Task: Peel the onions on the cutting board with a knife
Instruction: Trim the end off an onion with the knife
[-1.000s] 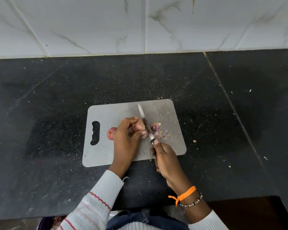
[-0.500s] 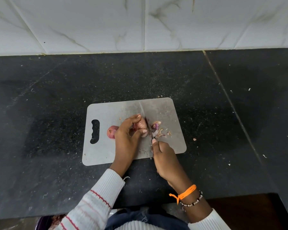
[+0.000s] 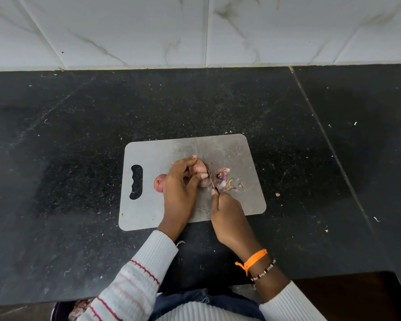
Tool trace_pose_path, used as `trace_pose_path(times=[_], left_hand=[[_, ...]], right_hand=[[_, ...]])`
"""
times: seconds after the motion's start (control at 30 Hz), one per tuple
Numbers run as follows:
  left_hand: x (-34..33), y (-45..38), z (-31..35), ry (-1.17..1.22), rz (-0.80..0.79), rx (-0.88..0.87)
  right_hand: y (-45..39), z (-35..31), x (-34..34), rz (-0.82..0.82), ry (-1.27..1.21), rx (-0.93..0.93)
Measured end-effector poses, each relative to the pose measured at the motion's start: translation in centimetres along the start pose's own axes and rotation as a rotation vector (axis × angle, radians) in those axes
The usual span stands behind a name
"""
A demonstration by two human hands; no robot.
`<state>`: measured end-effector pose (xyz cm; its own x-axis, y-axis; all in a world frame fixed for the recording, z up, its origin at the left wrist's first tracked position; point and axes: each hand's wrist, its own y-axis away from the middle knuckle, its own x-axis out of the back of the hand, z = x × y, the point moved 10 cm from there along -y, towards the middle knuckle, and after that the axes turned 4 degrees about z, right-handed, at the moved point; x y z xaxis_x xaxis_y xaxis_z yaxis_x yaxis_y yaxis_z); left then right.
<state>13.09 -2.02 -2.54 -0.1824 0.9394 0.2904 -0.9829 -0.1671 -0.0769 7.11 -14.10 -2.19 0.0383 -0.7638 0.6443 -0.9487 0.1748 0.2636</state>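
The left hand (image 3: 180,188) is gripping a small onion (image 3: 200,173) near the middle of the cutting board (image 3: 148,209), fingers and thumb curled round it, while the right hand (image 3: 228,212) is clamped on the handle of a knife (image 3: 210,179) whose thin blade is running along the onion's right side, just beside the left thumb tip. That closeness looks like the main risk: if the blade is slipping on the papery skin, it could be nicking the thumb, and the small round onion could be rolling out of so tight a hold. A second onion (image 3: 159,183) is lying on the board behind the left hand, and may be getting knocked toward the desk (image 3: 56,158). Peel scraps (image 3: 226,179) are piling up right of the blade. The knife handle is hidden inside the right hand, the blade is hard to make out, and how much skin is remaining on the held onion cannot be told.
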Motion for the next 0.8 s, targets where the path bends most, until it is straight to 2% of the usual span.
trace_pose_path(times=[0.6,0.8], left_hand=[[-0.1,0.2,1.4,-0.065,-0.001,-0.043],[0.1,0.2,1.8,-0.109,0.009,-0.107]], right_hand=[[0.0,1.1,0.3,-0.047,-0.032,-0.095],[-2.4,-0.3,0.3,-0.019,0.047,-0.066]])
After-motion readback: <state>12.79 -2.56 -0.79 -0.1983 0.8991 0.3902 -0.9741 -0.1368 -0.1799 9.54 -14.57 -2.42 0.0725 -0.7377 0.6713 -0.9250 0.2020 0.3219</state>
